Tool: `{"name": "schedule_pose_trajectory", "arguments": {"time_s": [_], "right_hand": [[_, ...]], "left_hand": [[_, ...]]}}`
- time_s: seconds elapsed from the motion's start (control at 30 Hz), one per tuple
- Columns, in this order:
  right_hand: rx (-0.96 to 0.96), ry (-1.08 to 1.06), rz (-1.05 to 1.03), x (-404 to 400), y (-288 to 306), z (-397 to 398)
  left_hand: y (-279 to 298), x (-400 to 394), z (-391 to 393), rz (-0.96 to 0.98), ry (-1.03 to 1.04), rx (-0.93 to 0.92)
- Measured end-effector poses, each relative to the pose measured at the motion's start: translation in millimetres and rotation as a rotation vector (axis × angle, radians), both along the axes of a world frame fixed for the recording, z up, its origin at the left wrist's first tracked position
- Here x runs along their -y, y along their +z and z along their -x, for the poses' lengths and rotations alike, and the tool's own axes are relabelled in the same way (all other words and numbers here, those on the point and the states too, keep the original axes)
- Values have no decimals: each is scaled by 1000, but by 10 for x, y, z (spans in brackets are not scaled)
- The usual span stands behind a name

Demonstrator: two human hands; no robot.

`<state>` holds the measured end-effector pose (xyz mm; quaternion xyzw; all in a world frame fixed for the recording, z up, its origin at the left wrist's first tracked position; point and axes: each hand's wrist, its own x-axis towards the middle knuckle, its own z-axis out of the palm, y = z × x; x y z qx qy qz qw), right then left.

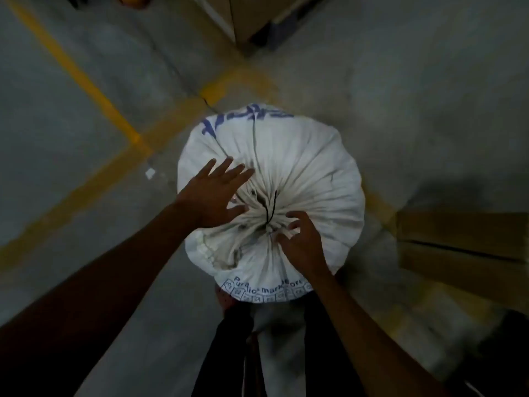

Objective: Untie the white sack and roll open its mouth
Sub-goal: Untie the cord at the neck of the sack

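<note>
A full white sack (309,167) with blue print stands upright on the concrete floor in front of me. Its mouth is gathered into a bunch at the top centre, and a thin black tie (272,207) sticks up from the gather. My left hand (213,193) lies flat on the sack's left top with fingers spread, holding nothing. My right hand (303,242) sits just right of the gather, its curled fingertips touching the bunched fabric near the tie.
Yellow floor lines (86,81) cross the grey concrete to the left and behind the sack. Cardboard boxes (463,247) lie close on the right, and another box (249,15) stands at the top. My dark trouser legs (229,353) are right below the sack.
</note>
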<state>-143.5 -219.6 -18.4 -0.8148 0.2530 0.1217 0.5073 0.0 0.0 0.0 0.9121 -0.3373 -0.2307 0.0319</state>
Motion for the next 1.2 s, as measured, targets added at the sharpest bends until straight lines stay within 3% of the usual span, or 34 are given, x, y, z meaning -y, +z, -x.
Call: {"name": "schedule_pose_trajectory", "arguments": {"time_s": [0.13,0.33,0.43,0.87,1.03,1.2], "right_hand": [[-94,-112,-82,-221,-323,80],[4,-161,-42,-417,-635,98],[26,-149,-26,-477,-792,100],[64,-144,-309,-371,-1064,-83],[112,-192,-361,-351,-1076,-62],[58,-165,-548,-91,-1028,226]], "left_hand": [[-361,67,1,61,-127,13],[-681,208,41,212,-244,-39],[-787,226,63,266,-195,-98],[-1018,147,-94,426,-65,-208],[-1019,177,37,425,40,-216],[-973,260,200,384,138,-224]]}}
